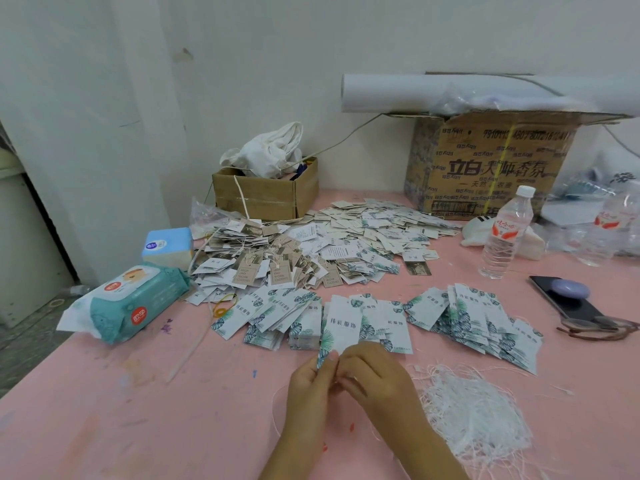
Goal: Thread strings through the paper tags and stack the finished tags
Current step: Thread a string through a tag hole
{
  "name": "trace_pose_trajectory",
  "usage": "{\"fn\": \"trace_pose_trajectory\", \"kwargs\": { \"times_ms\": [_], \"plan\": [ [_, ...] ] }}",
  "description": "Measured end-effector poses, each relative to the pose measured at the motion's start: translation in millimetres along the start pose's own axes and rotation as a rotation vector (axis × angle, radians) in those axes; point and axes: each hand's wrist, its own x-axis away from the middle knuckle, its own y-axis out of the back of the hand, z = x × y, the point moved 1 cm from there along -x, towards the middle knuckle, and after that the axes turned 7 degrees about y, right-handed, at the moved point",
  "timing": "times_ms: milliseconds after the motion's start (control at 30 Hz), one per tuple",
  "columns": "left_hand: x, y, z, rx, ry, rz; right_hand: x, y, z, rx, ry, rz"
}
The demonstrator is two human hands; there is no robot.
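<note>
Pink table, head view.

1. Hands: the left hand pinches the lower left corner of one leaf-printed paper tag between thumb and curled fingers. The right hand, fingers curled, pinches the same lower edge just beside it. The tag stands upright above the near centre of the table. Whether a string is pinched with it cannot be made out.
2. Strings: one loose tangle of white strings lies right of the right hand; the count cannot be read.
3. Unthreaded tags: fanned groups lie behind the hands, a left fan and a right fan, too many to count.
4. Strung tags: one heap lies further back on the left, and one loose heap to its right.
5. Other items:
   - two cardboard boxes, small and large
   - two water bottles
   - one wet-wipes pack
   - one blue tissue pack
   - one phone
   - one pair of glasses
</note>
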Motion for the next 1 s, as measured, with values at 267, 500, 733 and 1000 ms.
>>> {"fn": "trace_pose_trajectory", "kwargs": {
  "times_ms": [267,500,733,1000],
  "plan": [
    [-6,12,-6,0.11,-0.084,-0.143,3,-6,-10,0.122,-0.328,0.129],
    [-6,13,-6,0.07,-0.064,-0.12,-13,-27,-7,0.326,-0.344,0.449],
    [-10,13,-5,0.178,-0.044,-0.13,-7,-28,-9,0.32,-0.369,0.359],
    [-9,11,-2,0.025,-0.116,-0.159,-1,-28,-9,0.321,-0.311,0.222]
  ]
}}
